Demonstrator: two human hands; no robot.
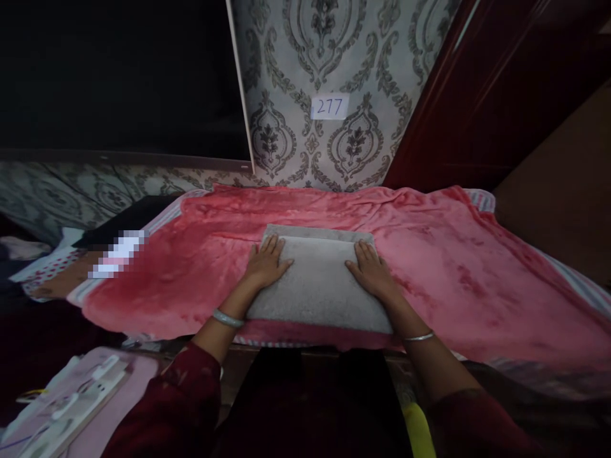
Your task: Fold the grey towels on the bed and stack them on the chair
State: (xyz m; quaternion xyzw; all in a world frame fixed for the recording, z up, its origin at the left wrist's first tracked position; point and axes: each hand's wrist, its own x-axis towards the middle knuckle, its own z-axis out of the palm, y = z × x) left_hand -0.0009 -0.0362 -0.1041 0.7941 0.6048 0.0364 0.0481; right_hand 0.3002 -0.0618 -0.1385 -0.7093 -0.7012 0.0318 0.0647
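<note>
A grey folded cloth (319,286), roughly rectangular, lies flat on a pink plush blanket (191,273). Near its far edge a narrow strip shows beyond a fold line. My left hand (268,264) rests palm down on the cloth's far left corner, its fingers stretched out and the thumb pointing inward. On the far right corner lies my right hand (371,270), also flat with the fingers extended. Both hands touch the cloth and neither grips it. What is under the palms is hidden.
A large dark screen (119,76) stands at the back left, and a dark red glossy panel (477,83) at the right. A paper label reading 277 (330,106) is on the patterned wall. At lower left, a white power strip (71,407) lies on a pink surface.
</note>
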